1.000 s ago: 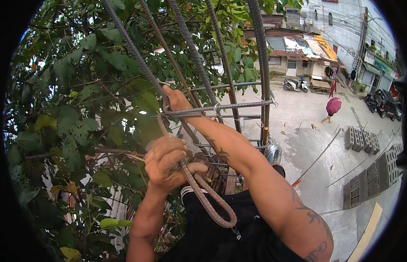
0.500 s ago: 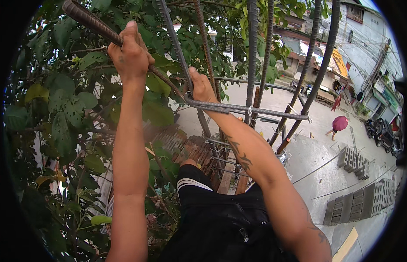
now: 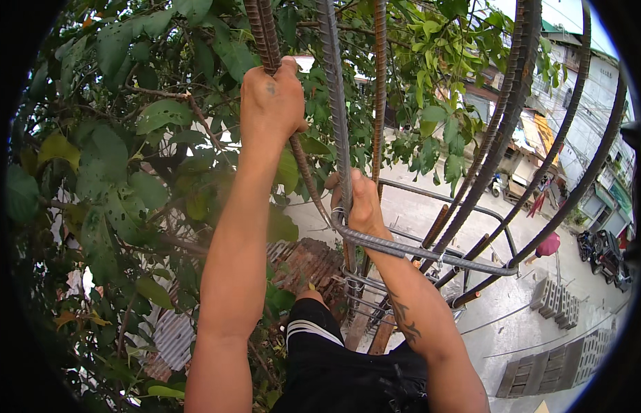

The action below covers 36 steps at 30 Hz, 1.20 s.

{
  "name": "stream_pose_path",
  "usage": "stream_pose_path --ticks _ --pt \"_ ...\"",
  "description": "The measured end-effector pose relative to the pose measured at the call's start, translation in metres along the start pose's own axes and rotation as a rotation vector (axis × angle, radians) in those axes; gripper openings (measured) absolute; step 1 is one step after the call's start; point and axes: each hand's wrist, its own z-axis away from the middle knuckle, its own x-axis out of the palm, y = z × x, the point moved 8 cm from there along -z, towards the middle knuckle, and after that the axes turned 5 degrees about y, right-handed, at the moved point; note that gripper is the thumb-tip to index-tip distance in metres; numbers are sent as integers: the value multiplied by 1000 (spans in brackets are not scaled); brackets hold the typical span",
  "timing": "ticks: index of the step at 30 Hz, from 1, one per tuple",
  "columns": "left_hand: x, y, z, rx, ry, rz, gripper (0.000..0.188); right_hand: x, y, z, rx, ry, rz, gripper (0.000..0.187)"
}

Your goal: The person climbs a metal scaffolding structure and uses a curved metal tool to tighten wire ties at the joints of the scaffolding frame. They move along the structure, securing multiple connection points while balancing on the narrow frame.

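Note:
My left hand (image 3: 272,102) is closed round a rusty ribbed rebar (image 3: 263,34) at the upper middle. Its lower length slants down toward the corner of a square rebar stirrup (image 3: 437,256). My right hand (image 3: 364,206), lower and to the right, is wrapped round a grey upright rebar (image 3: 336,89) just above that corner; some fingers are hidden behind the bar. Thin tie wire shows at the corner. Another rusty upright bar (image 3: 380,76) stands just beyond my right hand.
Several tall rebars (image 3: 506,124) rise on the right, joined by stirrups. Dense leafy branches (image 3: 114,165) crowd the left. Far below are a grey street with concrete block stacks (image 3: 554,303), a parked vehicle (image 3: 605,258) and a person under a red umbrella (image 3: 548,244). Brickwork (image 3: 310,265) lies below my hands.
The bar in my left hand has swung from leaning left to nearly upright, my hand moving right with it. The upright bars on the right lean further right in view; my right hand appears lower.

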Motion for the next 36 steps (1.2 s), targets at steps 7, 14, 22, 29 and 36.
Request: stream_pose_path --ticks 7,14,22,29,36 --pt "0 -70 -25 -270 26 86 32 6 6 6 93 -68 -67 77" --pt "-23 12 12 1016 610 -80 64 7 -2 4 80 -85 -24 85" --pt "-21 32 -34 1254 225 -200 54 7 11 7 109 -85 -39 80" --pt "-4 22 -56 904 26 401 71 11 0 7 114 -108 -76 81" --pt "13 -1 -84 544 76 157 45 8 4 6 115 -73 -169 63"
